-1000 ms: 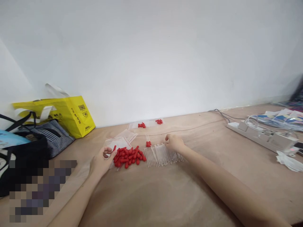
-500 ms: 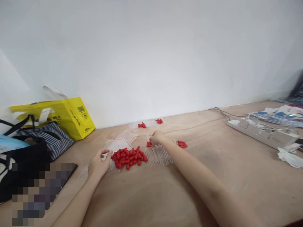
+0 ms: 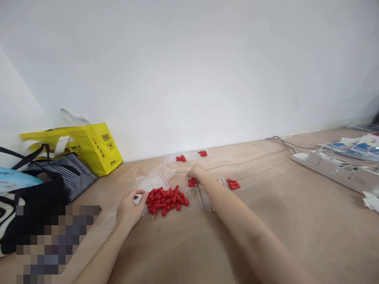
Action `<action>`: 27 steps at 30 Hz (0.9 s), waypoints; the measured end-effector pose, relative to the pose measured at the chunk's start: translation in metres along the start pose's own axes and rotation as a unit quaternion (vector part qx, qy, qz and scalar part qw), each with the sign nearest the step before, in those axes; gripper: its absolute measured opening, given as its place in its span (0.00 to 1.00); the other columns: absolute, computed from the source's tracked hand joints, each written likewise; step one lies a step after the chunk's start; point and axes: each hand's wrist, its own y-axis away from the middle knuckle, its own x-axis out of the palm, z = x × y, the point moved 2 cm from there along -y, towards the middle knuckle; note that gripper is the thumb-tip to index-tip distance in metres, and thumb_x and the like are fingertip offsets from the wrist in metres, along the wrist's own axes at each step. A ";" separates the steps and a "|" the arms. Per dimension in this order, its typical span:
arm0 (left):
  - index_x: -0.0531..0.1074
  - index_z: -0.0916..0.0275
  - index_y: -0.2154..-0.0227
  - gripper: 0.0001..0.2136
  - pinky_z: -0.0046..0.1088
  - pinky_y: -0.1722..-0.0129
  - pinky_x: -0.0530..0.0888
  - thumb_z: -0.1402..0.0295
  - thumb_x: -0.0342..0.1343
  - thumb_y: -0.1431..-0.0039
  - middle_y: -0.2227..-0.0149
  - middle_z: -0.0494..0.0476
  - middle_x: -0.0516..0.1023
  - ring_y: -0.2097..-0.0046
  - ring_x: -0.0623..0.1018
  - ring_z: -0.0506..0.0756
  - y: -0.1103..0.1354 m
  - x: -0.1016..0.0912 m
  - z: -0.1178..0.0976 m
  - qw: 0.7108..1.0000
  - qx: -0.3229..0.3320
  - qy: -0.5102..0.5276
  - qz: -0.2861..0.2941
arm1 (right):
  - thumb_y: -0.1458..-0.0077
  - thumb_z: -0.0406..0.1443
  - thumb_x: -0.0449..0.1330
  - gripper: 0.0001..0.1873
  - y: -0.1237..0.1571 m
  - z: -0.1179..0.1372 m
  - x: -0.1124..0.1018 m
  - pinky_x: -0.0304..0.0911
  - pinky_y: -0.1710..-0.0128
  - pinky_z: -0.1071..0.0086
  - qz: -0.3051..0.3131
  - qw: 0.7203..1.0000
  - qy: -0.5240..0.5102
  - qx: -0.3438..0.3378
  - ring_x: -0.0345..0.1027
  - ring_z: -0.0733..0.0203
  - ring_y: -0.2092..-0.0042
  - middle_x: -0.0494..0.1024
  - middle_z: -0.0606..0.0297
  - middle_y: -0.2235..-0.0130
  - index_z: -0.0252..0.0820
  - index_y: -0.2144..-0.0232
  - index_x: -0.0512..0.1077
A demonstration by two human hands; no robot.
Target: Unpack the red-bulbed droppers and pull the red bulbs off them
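Observation:
A pile of small red rubber caps (image 3: 166,199) lies on the brown table (image 3: 183,244). Just right of it is a row of clear thin tubes (image 3: 199,197). My left hand (image 3: 130,207) rests at the pile's left edge with its fingers curled, touching a clear zip bag (image 3: 149,181); what it holds, if anything, is hidden. My right hand (image 3: 196,172) reaches over the tubes with its fingers closed around the top of a tube with a red cap (image 3: 192,182). A few capped tubes (image 3: 233,184) lie further right.
Two small groups of red caps (image 3: 192,155) sit on a clear bag by the white wall. A yellow bag (image 3: 85,146), a striped bag (image 3: 66,173) and a black bag (image 3: 32,205) stand at the left. A white power strip (image 3: 334,170) with cables lies at the right, near papers (image 3: 355,146).
My right hand moved left from the right end of the tube row to the red-capped tube behind it, uncovering capped tubes at the right. My left hand stayed by the pile.

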 end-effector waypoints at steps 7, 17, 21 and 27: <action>0.70 0.60 0.74 0.14 0.35 0.61 0.65 0.57 0.45 0.50 0.67 0.58 0.74 0.61 0.71 0.59 0.007 -0.001 -0.011 0.987 0.112 -0.046 -0.107 | 0.52 0.34 0.56 0.06 0.019 -0.013 -0.038 0.61 0.68 0.73 -0.099 0.990 -0.098 0.005 0.68 0.61 0.65 0.73 0.61 0.72 0.36 0.77 0.67; 0.71 0.60 0.64 0.09 0.36 0.56 0.63 0.65 0.49 0.46 0.63 0.57 0.75 0.59 0.70 0.57 0.055 0.027 -0.090 0.926 0.371 0.025 -0.065 | 0.57 0.43 0.61 0.14 0.134 -0.060 -0.077 0.67 0.67 0.69 -0.044 0.922 -0.384 -0.029 0.70 0.65 0.72 0.73 0.65 0.76 0.39 0.76 0.64; 0.66 0.61 0.54 0.16 0.37 0.54 0.62 0.65 0.49 0.45 0.60 0.59 0.74 0.56 0.69 0.57 0.071 0.036 -0.115 0.908 0.414 0.040 -0.038 | 0.69 0.41 0.68 0.18 0.159 -0.060 -0.066 0.67 0.67 0.68 0.015 0.871 -0.490 -0.028 0.70 0.64 0.73 0.74 0.66 0.76 0.38 0.76 0.66; 0.71 0.58 0.64 0.08 0.39 0.53 0.59 0.68 0.48 0.43 0.66 0.53 0.77 0.60 0.71 0.55 0.075 0.037 -0.126 0.901 0.429 0.054 -0.023 | 0.67 0.41 0.67 0.15 0.168 -0.058 -0.049 0.65 0.66 0.68 0.082 0.879 -0.467 -0.056 0.69 0.64 0.71 0.75 0.67 0.75 0.38 0.76 0.70</action>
